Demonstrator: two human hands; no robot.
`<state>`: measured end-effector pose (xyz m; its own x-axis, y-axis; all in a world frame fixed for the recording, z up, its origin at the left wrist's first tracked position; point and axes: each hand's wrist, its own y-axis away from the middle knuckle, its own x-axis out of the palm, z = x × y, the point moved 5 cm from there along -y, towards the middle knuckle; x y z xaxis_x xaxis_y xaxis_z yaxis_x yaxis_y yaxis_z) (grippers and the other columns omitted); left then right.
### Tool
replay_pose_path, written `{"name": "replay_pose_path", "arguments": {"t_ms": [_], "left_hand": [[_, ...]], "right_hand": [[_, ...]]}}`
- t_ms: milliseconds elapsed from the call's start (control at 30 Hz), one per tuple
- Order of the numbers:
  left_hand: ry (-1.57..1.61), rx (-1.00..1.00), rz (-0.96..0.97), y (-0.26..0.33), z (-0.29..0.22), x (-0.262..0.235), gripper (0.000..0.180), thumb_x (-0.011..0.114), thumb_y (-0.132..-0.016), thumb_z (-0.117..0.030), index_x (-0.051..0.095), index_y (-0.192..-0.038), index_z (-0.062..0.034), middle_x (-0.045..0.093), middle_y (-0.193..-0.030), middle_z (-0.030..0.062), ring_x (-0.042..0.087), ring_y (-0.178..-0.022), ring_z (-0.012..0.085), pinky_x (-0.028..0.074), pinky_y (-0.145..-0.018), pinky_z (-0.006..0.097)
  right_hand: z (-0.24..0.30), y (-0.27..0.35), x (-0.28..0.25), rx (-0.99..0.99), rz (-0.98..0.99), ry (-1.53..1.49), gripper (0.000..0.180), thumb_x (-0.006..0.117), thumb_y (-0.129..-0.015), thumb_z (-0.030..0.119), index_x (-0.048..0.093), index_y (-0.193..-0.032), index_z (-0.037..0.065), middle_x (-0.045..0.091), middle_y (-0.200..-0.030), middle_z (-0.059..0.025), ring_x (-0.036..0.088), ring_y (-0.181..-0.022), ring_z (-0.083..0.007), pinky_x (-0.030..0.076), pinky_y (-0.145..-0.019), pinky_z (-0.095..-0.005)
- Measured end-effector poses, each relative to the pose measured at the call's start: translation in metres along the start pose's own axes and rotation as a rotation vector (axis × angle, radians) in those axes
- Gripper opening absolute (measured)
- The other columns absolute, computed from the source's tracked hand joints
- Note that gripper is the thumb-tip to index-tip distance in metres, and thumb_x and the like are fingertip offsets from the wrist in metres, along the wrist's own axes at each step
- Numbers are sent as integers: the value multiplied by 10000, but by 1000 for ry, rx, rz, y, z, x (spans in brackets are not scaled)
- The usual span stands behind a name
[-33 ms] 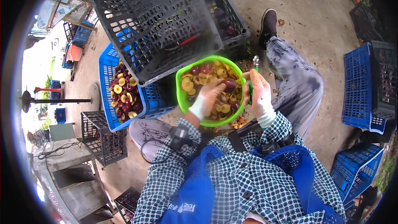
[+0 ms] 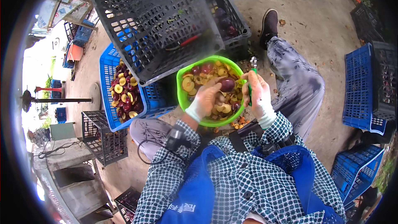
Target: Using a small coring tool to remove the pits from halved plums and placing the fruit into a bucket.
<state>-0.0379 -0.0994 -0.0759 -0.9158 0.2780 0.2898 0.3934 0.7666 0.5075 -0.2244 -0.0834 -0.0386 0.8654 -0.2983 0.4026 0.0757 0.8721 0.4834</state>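
Over the bright green basin [image 2: 180,95], my left hand [image 2: 204,99] in a pale glove has its fingers closed on a dark red plum [image 2: 227,84]. Beside the basin's right rim, my right hand [image 2: 259,95] is wrapped round a green-handled pitting tool [image 2: 254,69]. Its metal tip points up and away from me, apart from the plum. Yellow plum halves and pieces [image 2: 224,108] lie in the basin, with a few whole dark plums among them.
A blue crate [image 2: 108,112] of halved plums stands at the left, a tilted black crate [image 2: 161,29] over its far end. A red-handled tool [image 2: 190,40] lies in that black crate. Another black crate [image 2: 242,37] holds dark plums. More blue crates [image 2: 356,87] stand right.
My left hand has shifted slightly, and the plum in its fingers shows more fully. The pitting tool's tip has tilted slightly left.
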Motion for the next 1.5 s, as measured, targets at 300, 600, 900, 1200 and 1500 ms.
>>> {"name": "replay_pose_path", "arguments": {"t_ms": [300,600,900,1200,1500], "left_hand": [[560,250,224,29,-2,1,422,455,-1072,-307,496,-1430,-85,584,-1360,88,577,-1205,224,505,-978,382],[423,314,23,52,-15,6,547,391,-1082,-398,425,-1474,-18,542,-1413,142,568,-1220,237,463,-1034,378],[238,209,-238,55,-13,-1,633,368,-1037,-620,570,-1244,-58,691,-973,63,493,-523,108,360,-441,245],[336,146,-347,52,-11,-9,756,286,-984,-753,608,-1159,-92,685,-881,52,504,-540,102,364,-452,234],[129,170,-398,56,-5,-15,749,256,-1009,-720,628,-1085,-74,682,-859,53,512,-557,103,385,-475,240]], "right_hand": [[-20,28,32,128,436,178,423,562,-1024,363,598,-1277,26,668,-839,28,547,-602,-67,430,-530,-235],[-27,32,34,-370,356,1112,427,570,-955,379,621,-1248,74,692,-772,-215,687,-755,-418,553,-690,-506],[-34,29,30,-363,364,1171,366,579,-948,379,648,-1127,68,692,-804,-231,683,-769,-428,552,-706,-509],[-40,37,35,-403,387,1158,350,599,-942,394,652,-972,49,682,-781,-234,677,-763,-434,543,-704,-519],[-38,43,44,-404,409,1113,330,598,-947,383,642,-959,56,676,-781,-238,670,-756,-439,534,-701,-530]]}}
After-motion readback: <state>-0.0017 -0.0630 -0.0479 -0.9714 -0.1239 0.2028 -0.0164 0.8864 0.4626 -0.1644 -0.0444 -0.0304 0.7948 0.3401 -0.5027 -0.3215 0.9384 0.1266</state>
